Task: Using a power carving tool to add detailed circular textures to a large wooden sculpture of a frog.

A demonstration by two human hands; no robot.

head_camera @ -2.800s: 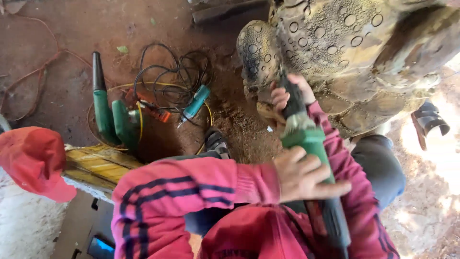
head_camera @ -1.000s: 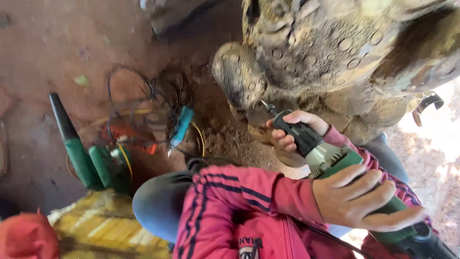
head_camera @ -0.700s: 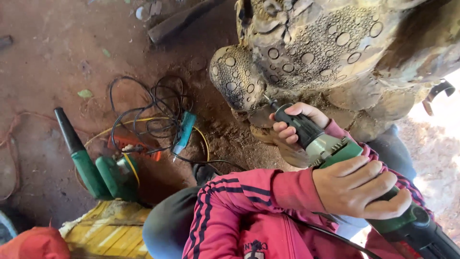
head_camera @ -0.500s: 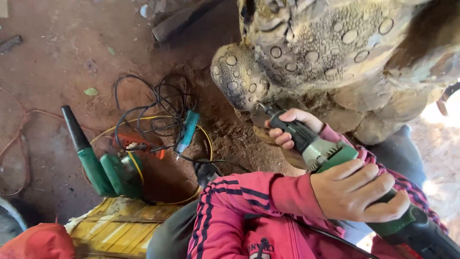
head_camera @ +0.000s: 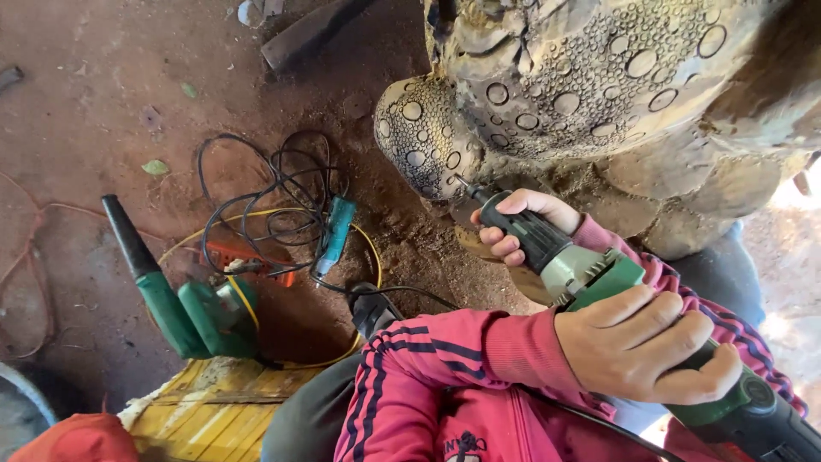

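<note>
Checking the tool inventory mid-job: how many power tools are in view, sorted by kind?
Green die grinder, held by left hand and right hand: 1
Green blower on ground: 1
Small teal rotary tool among cables: 1
Total: 3

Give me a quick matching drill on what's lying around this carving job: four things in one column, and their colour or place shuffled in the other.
Things:
1. die grinder
2. blower
3. power strip
4. carved sculpture

Descriptions:
A. orange, on the dirt under tangled black cables
B. held in both hands, tip at the carving
C. covered in raised round bumps, top right
D. green with a long black nozzle, lying on the ground at left

Pairs: 1-B, 2-D, 3-A, 4-C

The left hand grips the grinder's body and the right hand its neck.
</note>
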